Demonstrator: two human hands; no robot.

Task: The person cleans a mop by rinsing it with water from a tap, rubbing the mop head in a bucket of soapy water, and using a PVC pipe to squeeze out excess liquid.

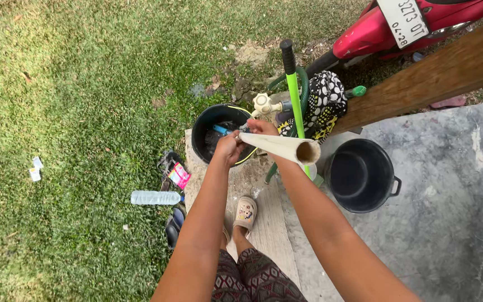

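A cream plastic pipe (283, 147) points its open end toward me. My left hand (229, 149) grips its far end from the left, and my right hand (262, 127) holds it from behind, fingers wrapped near the same end. Both hands are over the rim of a black bucket (201, 127) that has a blue-handled tool inside. A cream tap (264, 104) stands just beyond my hands.
A larger black pot (361, 174) stands on the concrete at right. A green-handled tool (294, 89), a green hose and a black-and-white spotted cloth (324, 103) lie behind. A plastic bottle (155, 197), sandals and litter are on the grass. A red scooter (409, 25) is parked top right.
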